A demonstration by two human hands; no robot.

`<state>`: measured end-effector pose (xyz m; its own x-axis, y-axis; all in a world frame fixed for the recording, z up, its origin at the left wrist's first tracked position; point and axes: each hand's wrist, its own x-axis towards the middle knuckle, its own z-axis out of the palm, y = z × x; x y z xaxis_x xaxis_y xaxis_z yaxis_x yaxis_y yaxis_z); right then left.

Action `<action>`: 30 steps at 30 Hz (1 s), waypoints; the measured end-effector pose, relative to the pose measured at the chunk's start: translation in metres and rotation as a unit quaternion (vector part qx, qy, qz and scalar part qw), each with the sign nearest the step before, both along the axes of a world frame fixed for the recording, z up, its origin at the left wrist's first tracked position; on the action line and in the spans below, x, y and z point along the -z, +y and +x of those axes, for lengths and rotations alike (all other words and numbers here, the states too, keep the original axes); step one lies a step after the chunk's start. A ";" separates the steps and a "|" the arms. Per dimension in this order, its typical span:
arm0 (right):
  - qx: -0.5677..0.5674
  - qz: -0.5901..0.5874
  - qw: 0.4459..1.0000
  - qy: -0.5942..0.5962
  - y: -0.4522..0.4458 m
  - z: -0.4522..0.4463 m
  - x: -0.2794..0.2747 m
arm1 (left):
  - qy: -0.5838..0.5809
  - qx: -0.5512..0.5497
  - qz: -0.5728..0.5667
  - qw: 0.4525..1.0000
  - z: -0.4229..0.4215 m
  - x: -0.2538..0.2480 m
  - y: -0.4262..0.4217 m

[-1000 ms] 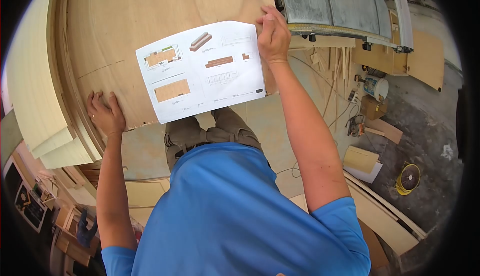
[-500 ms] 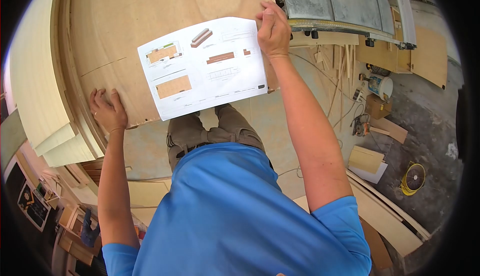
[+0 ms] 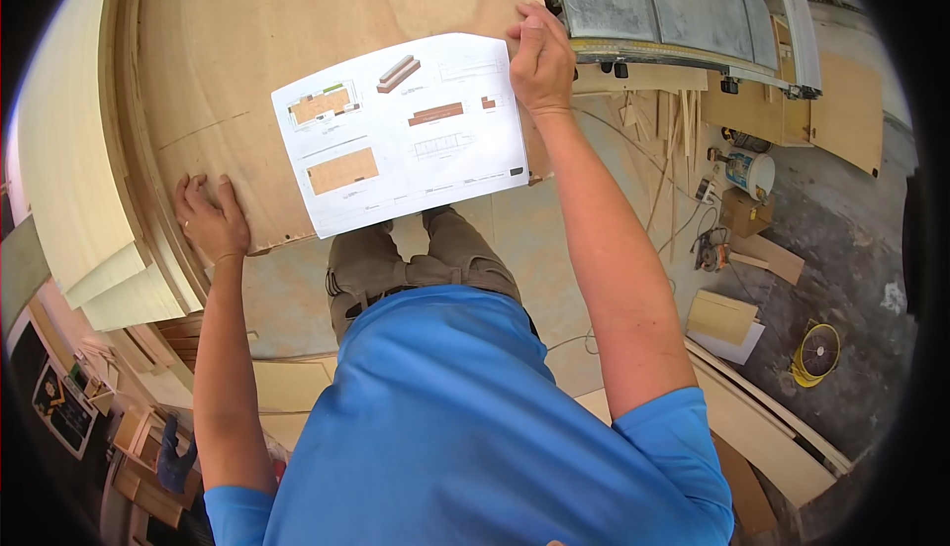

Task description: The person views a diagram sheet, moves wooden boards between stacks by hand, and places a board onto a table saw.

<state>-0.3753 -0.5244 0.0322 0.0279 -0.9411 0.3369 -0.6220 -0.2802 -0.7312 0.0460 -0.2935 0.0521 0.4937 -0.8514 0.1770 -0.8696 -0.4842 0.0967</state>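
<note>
A white sheet (image 3: 396, 165) printed with plans and drawings lies on the plywood surface (image 3: 257, 11), its lower edge reaching past the front edge. My left hand (image 3: 211, 217) rests on the front left part of the plywood, fingers apart and holding nothing. At the sheet's upper right corner is my right hand (image 3: 541, 63), its fingers curled beside the paper's edge. Whether those fingers pinch anything cannot be made out.
Stacked pale boards (image 3: 74, 150) stand on the left. A grey metal machine table (image 3: 658, 1) adjoins the plywood at the upper right. Wood strips, a white bucket (image 3: 750, 172), a cardboard box (image 3: 744, 211) and a yellow round object (image 3: 816, 353) are on the floor at right.
The view has shifted slightly since the first frame, with the sheet appearing a little higher. Both hands keep the same places at the plywood and the paper.
</note>
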 end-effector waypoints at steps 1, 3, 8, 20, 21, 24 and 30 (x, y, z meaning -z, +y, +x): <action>0.001 -0.001 1.000 0.002 0.001 0.000 0.000 | 0.000 0.000 0.001 1.000 0.000 0.000 0.000; 0.000 -0.003 1.000 0.002 0.000 0.000 0.001 | 0.001 -0.001 0.002 1.000 0.001 0.000 0.001; 0.000 -0.004 1.000 0.004 -0.001 0.000 0.002 | 0.011 -0.014 0.007 1.000 0.003 0.002 0.000; 0.004 0.015 1.000 0.009 0.001 0.001 0.000 | 0.006 0.003 -0.007 1.000 0.000 -0.001 0.000; 0.002 0.014 1.000 0.009 0.001 0.001 0.001 | 0.006 0.002 -0.009 1.000 -0.001 -0.002 0.000; 0.000 0.014 1.000 0.007 0.001 0.000 0.001 | 0.005 0.001 -0.010 1.000 -0.001 -0.001 0.000; -0.003 0.012 1.000 0.016 0.000 0.001 0.000 | 0.010 -0.005 -0.009 1.000 -0.001 -0.002 0.000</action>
